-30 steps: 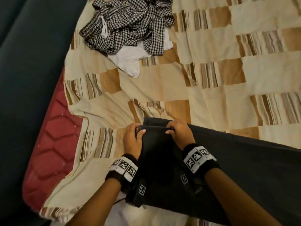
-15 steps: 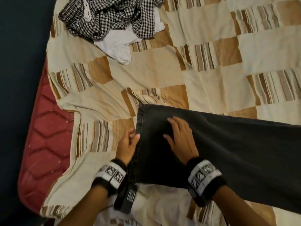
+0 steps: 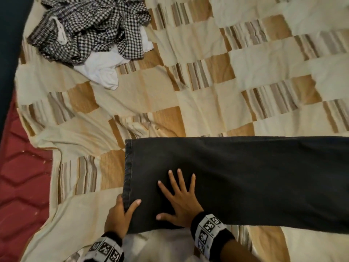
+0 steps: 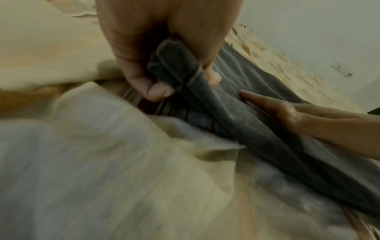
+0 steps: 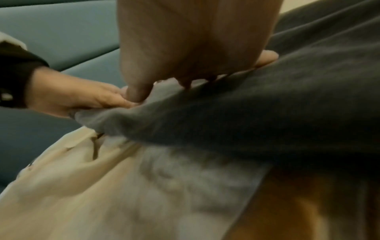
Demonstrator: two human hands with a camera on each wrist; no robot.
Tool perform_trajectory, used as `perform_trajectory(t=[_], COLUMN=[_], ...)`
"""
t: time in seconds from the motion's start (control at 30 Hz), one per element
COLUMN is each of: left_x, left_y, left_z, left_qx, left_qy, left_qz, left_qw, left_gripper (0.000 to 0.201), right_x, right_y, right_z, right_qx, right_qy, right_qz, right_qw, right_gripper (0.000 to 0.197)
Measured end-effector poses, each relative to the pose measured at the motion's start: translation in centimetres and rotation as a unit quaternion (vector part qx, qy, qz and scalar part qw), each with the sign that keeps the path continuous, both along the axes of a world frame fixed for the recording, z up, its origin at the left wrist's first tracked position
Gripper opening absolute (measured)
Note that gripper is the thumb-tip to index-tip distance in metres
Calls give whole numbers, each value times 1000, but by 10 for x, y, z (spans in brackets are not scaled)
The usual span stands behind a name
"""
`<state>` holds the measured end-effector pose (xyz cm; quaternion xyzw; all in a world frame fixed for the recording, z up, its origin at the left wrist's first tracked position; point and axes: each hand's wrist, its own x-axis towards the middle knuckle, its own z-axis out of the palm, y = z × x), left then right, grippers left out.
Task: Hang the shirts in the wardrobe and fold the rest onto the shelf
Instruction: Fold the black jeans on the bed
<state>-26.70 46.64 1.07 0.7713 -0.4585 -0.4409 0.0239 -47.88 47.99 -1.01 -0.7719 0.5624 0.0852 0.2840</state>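
Trousers: the dark grey trousers (image 3: 236, 178) lie flat on the bed, along its near edge; the hem end points toward the bed's left edge and the rest runs off to the right out of view, so the long axis follows that near edge.
Left hand: your left hand (image 3: 118, 217) grips the near corner of the hem, thumb on top and fingers (image 4: 158, 92) curled under the doubled cloth. Judged from that hold, you are pinning the layers in line.
Right hand: your right hand (image 3: 179, 201) lies flat on the trouser leg just beside the left, fingers straight and spread, holding nothing. It looks like you are smoothing the cloth ahead of a fold.
Bedspread: the cream-and-tan patchwork bedspread (image 3: 207, 103) carries everything; it is rucked just beyond the hem.
Other clothes: a black-and-white checked garment (image 3: 90, 29) is heaped near the far left corner of the bed, with a white garment (image 3: 102, 69) partly under it, both well apart from the trousers.
Mattress: a red quilted mattress (image 3: 22, 178) shows bare along the left edge.
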Motion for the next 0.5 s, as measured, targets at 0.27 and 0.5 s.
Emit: perform_trajectory(t=[0.27,0.5], left_x=[-14,-35], left_y=[-83,-168], left_z=[5,-23], left_qx=[-120,-165], left_qy=[95,81], left_qz=[12,123], left_qw=[988,975], left_gripper=[49,40], right_x=[-131,-198], right_y=[-85,-114], right_z=[18,12], right_qx=[-249,-89], right_qy=[-36,14], right_qz=[-222,-199], right_qw=[942,976], right_gripper=[28,16])
